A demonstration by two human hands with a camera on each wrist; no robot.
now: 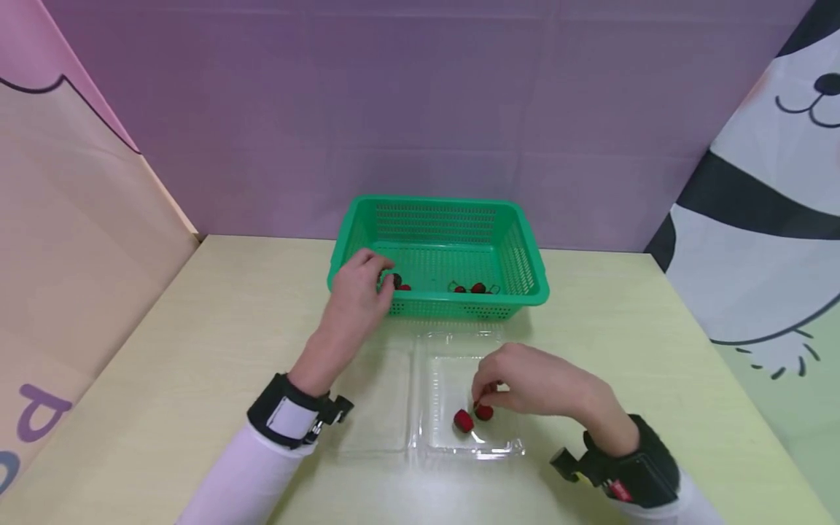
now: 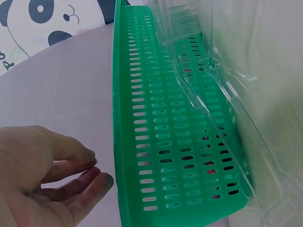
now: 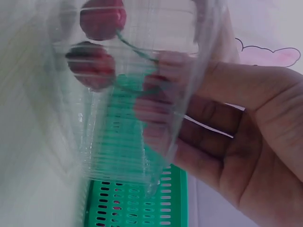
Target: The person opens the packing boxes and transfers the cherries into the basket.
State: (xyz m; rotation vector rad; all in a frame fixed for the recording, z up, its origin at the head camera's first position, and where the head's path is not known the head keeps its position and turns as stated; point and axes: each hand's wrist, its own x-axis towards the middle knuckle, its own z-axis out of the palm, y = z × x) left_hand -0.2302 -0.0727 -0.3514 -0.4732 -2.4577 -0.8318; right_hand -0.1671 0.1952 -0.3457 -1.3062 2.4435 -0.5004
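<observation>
My right hand (image 1: 534, 383) reaches into the clear plastic box (image 1: 423, 437) on the table, and its thumb and fingertips pinch a cherry stem. Two red cherries (image 3: 102, 19) with green stems show through the box wall in the right wrist view. One cherry (image 1: 484, 413) hangs or rests right under the fingertips; another red fruit (image 1: 463, 421) lies beside it on the box floor. My left hand (image 1: 361, 292) is over the front left rim of the green basket (image 1: 436, 306), close to a dark fruit (image 1: 397, 280). Its fingers are loosely bent, nothing visible between them in the left wrist view.
Inside the basket, several dark red cherries (image 1: 478, 288) with stems lie along the front side. The basket stands at the table's back edge against a purple backdrop (image 1: 426, 95). The box's flat lid half (image 1: 374, 408) lies to the left on the pale table (image 1: 216, 350).
</observation>
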